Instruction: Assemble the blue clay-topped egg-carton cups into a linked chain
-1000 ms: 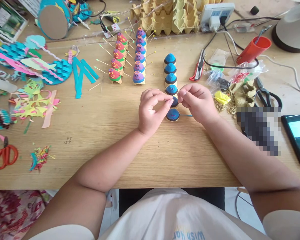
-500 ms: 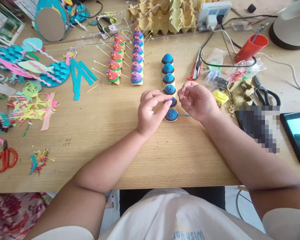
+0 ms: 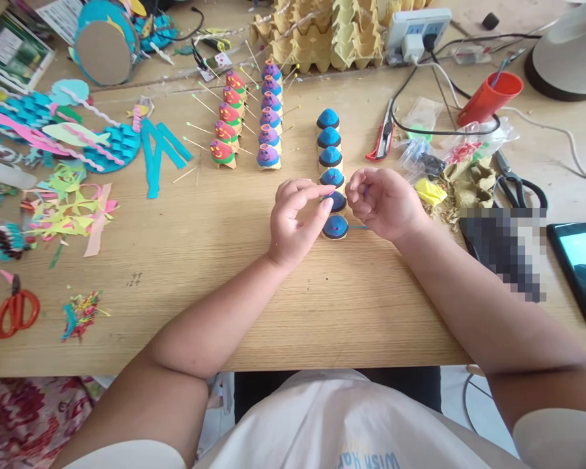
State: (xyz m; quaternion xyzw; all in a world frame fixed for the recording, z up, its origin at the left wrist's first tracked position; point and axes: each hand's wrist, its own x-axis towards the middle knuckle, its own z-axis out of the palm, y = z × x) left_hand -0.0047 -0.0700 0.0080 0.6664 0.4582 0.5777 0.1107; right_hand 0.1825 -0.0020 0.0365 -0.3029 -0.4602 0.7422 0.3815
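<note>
A row of egg-carton cups with blue domed tops and dark rims point(image 3: 331, 156) runs away from me on the table. My left hand point(image 3: 295, 225) is beside the near end of the row. Its thumb and index finger form a near pinch over the second-nearest cup; whatever lies between the tips is too small to make out. My right hand point(image 3: 385, 202) hovers on the other side, fingers curled, with a tiny purple bit of clay point(image 3: 366, 192) showing among them. The nearest blue cup point(image 3: 335, 227) has small purple dots, and a thin blue stick point(image 3: 356, 227) lies beside it.
Red-green caterpillars point(image 3: 223, 151) and purple caterpillars point(image 3: 269, 156) with pins stand farther left. A utility knife point(image 3: 383, 133), black-handled scissors point(image 3: 517, 185), a red cup point(image 3: 491, 98) and a phone point(image 3: 580, 270) lie right. Orange scissors point(image 3: 15, 309) and paper scraps point(image 3: 71, 212) lie left.
The view has shifted slightly. My right hand has turned a little and its fingers are more curled, with the purple bit now showing. My left hand holds nearly the same pose.
</note>
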